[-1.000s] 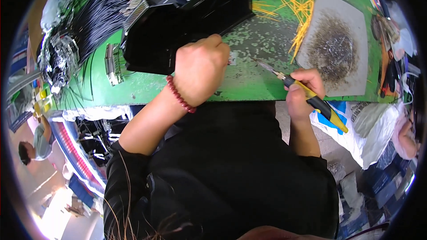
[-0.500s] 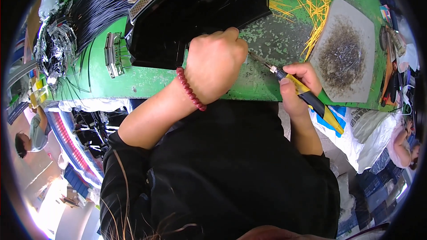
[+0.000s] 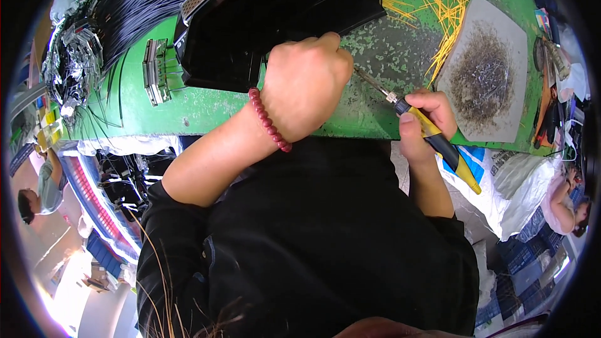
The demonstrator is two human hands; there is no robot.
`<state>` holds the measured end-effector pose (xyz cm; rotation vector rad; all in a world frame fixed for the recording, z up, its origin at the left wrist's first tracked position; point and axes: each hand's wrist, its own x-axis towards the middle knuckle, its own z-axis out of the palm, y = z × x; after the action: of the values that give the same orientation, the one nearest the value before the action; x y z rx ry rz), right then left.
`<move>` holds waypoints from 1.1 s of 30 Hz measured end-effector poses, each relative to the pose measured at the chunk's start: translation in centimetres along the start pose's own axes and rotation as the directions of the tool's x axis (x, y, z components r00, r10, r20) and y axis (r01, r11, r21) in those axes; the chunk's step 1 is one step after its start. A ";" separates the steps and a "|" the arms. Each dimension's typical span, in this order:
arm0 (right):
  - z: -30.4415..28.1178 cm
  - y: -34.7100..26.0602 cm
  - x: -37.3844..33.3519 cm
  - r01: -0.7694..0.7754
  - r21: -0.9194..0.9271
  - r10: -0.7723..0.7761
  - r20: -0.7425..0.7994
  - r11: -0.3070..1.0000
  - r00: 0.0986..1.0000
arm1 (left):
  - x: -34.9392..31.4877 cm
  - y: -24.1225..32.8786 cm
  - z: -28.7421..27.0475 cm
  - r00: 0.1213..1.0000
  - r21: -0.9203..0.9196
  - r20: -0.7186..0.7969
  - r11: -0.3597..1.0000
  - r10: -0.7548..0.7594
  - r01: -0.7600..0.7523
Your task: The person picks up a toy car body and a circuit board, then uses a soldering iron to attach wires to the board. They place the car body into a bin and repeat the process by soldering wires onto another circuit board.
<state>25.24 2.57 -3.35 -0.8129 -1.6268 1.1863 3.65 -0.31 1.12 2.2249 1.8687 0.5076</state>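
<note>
My right hand grips a soldering iron with a yellow-and-black handle. The iron's metal shaft slants up to the left, and its tip is close to the fingers of my left hand. That left hand, with a dark red bead bracelet at the wrist, is curled closed at the near edge of a large black plastic housing. Its fingertips and whatever they pinch are hidden behind the knuckles. The housing lies on the green tabletop, its hollow side facing me.
A small metal part with wires stands left of the housing. Bundled black wires lie behind it. Yellow wires are scattered by a grey, soot-stained board at right. Tools lie along the right edge.
The soldering iron and my right hand have shifted slightly right. My left hand stays closed by the housing, also a little farther right.
</note>
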 end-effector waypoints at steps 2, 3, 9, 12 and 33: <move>-0.2 -0.2 0.0 -0.020 -0.040 0.020 -0.002 0.999 1.000 | -0.1 0.0 0.2 1.000 -0.002 0.000 1.000 0.001 -0.001; -0.2 -0.1 0.0 0.005 -0.065 -0.005 0.006 0.998 1.000 | -0.1 0.0 0.2 1.000 0.003 -0.006 1.000 0.001 -0.001; -0.3 -0.4 0.0 -0.020 -0.090 0.023 0.037 0.996 0.999 | -0.2 0.0 0.1 1.000 0.010 -0.013 1.000 -0.002 0.002; -0.2 -0.2 0.1 0.006 -0.079 -0.005 0.018 0.997 1.000 | -0.1 0.0 0.3 1.000 0.008 -0.018 1.000 -0.004 0.004; 0.0 -0.6 0.4 0.065 -0.100 -0.058 0.075 0.993 0.995 | -0.3 -0.1 0.6 0.998 -0.034 -0.066 0.999 -0.007 0.005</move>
<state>25.14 2.70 -2.67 -0.7861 -1.7715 1.1077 3.75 -0.58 0.53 2.2062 1.8840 0.6142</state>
